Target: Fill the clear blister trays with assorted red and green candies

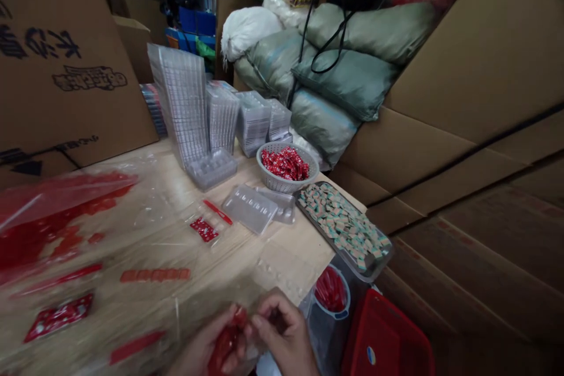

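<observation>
At the bottom of the head view my left hand [215,343] is closed around several shiny red translucent pieces [227,342], whose kind I cannot make out. My right hand [284,329] is beside it, thumb and fingers pinched together close to the left fingertips; what it grips is hidden. Just beyond the hands lies a clear plastic tray [284,270]. To the left, a row of orange-red pieces [155,275] lies on the table [176,247]. A red stick-shaped item [136,346] and a red patterned packet [59,317] are near the left hand.
Stacked clear trays [185,106] stand at the back. A grey basket [288,185] holds red packets; a tray [381,258] holds small tan-green pieces. Right of the table are a bucket of red items [330,291] and a red bin [388,335]. Cardboard boxes [462,70] line the right.
</observation>
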A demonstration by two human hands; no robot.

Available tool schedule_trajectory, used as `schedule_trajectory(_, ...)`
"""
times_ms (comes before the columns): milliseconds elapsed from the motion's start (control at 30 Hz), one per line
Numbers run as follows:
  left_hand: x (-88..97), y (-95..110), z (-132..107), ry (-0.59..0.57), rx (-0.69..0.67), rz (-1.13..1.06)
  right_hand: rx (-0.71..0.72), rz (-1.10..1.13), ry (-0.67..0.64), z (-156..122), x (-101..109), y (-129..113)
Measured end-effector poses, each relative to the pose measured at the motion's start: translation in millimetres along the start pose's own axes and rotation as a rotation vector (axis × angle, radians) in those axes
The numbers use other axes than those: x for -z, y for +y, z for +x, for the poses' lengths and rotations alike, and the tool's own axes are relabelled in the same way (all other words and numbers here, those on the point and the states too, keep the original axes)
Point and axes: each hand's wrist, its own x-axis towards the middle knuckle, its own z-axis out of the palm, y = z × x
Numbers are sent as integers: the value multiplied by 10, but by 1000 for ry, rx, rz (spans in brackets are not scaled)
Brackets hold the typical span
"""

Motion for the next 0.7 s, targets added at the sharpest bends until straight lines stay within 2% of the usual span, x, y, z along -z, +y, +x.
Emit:
schedule_trajectory(67, -94, 94, -52, 72, -10, -176, 132, -148, -15, 3, -30, -131)
schedule_trajectory(133, -178, 164, -94, 138, -38, -294, 251, -251, -141, -9, -63, -223)
schedule_trajectory(200, -237, 197, -127, 168, -55, -346, 312, -345, -233, -23, -99, -268)
schedule_trajectory(367, -270, 177, -158, 216, -80, -373, 249, -450, -236, 3, -181, -320)
schedule_trajectory(500, -258, 152, -128, 232, -113, -341, 205, -374, -183, 41, -312, -347)
schedule_trajectory(567, -252, 146, -106, 239, -151, -329, 226, -335, -144, 52, -387, -326)
schedule_trajectory(700, -188, 154, -106, 257, -287, -287, 218, -249, -86, 67, -426, -228)
